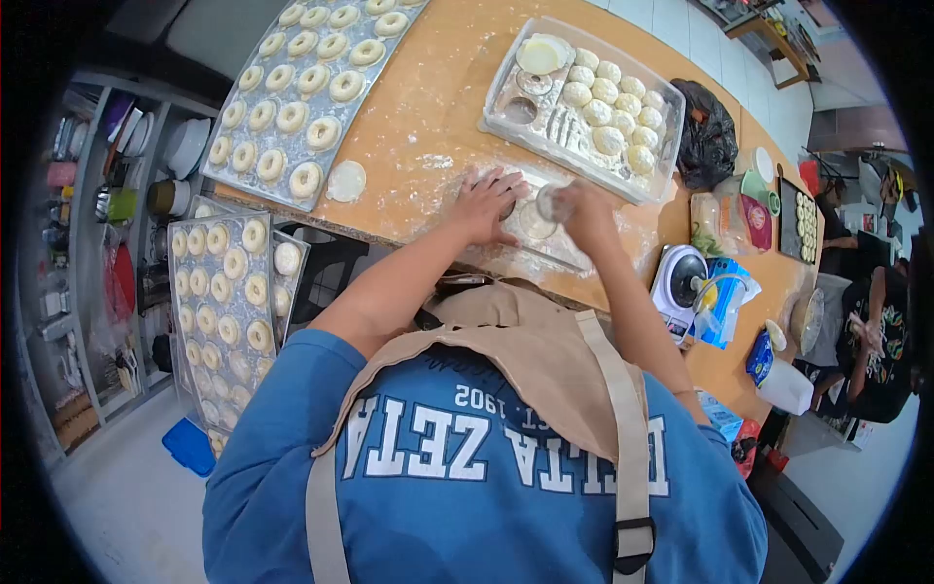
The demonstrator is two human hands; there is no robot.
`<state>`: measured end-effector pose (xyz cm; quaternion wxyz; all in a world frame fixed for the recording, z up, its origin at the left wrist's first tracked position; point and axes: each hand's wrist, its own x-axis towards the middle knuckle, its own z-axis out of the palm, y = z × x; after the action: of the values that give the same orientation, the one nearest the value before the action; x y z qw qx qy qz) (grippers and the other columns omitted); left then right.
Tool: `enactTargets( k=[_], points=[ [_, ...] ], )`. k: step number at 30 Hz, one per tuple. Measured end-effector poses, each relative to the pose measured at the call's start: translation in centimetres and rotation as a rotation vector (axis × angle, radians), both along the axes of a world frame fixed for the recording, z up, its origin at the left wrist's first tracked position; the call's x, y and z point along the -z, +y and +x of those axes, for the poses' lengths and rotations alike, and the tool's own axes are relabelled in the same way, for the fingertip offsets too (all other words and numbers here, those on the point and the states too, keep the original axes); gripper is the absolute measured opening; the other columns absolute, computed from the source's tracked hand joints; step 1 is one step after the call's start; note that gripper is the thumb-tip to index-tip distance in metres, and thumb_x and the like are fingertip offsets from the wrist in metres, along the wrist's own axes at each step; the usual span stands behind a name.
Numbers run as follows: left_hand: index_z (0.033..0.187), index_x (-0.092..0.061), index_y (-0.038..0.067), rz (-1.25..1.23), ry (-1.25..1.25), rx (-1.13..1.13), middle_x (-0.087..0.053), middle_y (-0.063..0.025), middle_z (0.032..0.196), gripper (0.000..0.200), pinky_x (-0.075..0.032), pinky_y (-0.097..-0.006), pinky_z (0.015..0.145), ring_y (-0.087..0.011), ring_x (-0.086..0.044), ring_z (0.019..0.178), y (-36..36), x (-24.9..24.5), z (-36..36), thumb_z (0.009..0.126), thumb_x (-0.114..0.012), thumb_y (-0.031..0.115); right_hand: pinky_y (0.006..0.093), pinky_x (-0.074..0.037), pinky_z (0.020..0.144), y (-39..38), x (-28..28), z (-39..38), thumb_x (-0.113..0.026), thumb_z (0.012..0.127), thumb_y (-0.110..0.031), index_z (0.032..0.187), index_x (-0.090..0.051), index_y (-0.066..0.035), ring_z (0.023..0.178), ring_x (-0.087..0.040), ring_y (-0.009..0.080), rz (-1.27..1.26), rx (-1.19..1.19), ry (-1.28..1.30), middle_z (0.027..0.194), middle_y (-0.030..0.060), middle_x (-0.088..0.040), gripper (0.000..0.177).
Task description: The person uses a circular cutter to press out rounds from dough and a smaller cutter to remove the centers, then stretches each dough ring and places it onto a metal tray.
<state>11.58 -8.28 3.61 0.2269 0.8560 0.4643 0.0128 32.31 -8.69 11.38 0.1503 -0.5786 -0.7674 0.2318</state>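
**Workstation Layout: Dough Cutting at Floured Table**

1. Far left: a rack tray (226,292) stands below the table edge and carries rows of ring-shaped dough pieces, too many to count exactly.
2. A second tray (222,167) rests on the table (428,88) and holds about twenty rings. One loose dough disc (345,181) lies just beside its near corner.
3. Centre: the left hand (484,204) is released and lies flat with fingers spread, pressing on the floured surface.
4. The dough piece (533,224) lies between both hands, touching the left fingertips.
5. The right hand (589,209) grasps one round cutter (553,202), held at the dough piece.
6. Behind the hands, one plastic container (506,127) holds roughly fourteen dough balls.
7. Right: one black bag (705,136), one scale (678,280) and one blue carton (728,304) crowd the table edge. Another person (876,341) works well apart.
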Motion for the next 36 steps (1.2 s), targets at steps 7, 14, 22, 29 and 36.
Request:
enactTargets(
  k=[7, 14, 22, 29, 36],
  points=[
    [0.144, -0.03, 0.025, 0.019, 0.017, -0.001, -0.024, -0.0007, 0.152, 0.103, -0.006, -0.0546, 0.114, -0.0259, -0.017, 0.142, 0.2, 0.0, 0.2, 0.059, -0.071, 0.066, 0.042, -0.049, 0.078, -0.7, 2.0, 0.2, -0.06, 0.074, -0.005, 0.089, -0.067, -0.007, 0.091, -0.06, 0.0329, -0.088, -0.087, -0.162, 0.092, 0.0154, -0.059, 0.017],
    [0.144, -0.029, 0.025, 0.028, 0.044, 0.017, -0.024, -0.0007, 0.152, 0.103, -0.005, -0.0549, 0.114, -0.0264, -0.017, 0.142, 0.2, 0.0, 0.1, 0.06, -0.07, 0.067, 0.0425, -0.049, 0.078, -1.0, 3.0, -1.5, -0.06, 0.073, -0.003, 0.083, -0.065, -0.004, 0.089, -0.06, 0.0337, -0.109, -0.149, -0.24, 0.09, 0.0165, -0.058, 0.012],
    [0.144, -0.03, 0.025, 0.015, 0.009, -0.001, -0.025, -0.0006, 0.152, 0.102, -0.005, -0.0547, 0.114, -0.0258, -0.017, 0.141, 0.1, 0.1, 0.1, 0.06, -0.072, 0.066, 0.0427, -0.049, 0.078, -0.7, 3.4, -2.1, -0.059, 0.072, -0.001, 0.084, -0.063, -0.004, 0.092, -0.059, 0.0335, -0.135, -0.159, -0.278, 0.095, 0.0164, -0.057, 0.014],
    [0.143, -0.032, 0.026, 0.029, 0.011, 0.002, -0.026, -0.0006, 0.151, 0.102, -0.006, -0.0541, 0.114, -0.0258, -0.018, 0.141, 0.2, 0.3, 0.1, 0.058, -0.075, 0.063, 0.0444, -0.05, 0.076, -1.4, 3.8, -2.5, -0.058, 0.072, -0.001, 0.086, -0.063, -0.006, 0.091, -0.059, 0.0343, -0.099, -0.095, -0.259, 0.097, 0.0153, -0.057, 0.015],
    [0.144, -0.03, 0.025, 0.032, 0.004, -0.007, -0.025, -0.0007, 0.151, 0.104, -0.006, -0.0543, 0.114, -0.0258, -0.017, 0.141, 0.2, 0.5, 0.2, 0.058, -0.074, 0.063, 0.0432, -0.05, 0.076, -0.1, 1.8, -0.7, -0.057, 0.074, -0.003, 0.085, -0.067, -0.008, 0.089, -0.059, 0.0339, -0.079, -0.052, -0.075, 0.091, 0.0163, -0.058, 0.015]
  ],
)
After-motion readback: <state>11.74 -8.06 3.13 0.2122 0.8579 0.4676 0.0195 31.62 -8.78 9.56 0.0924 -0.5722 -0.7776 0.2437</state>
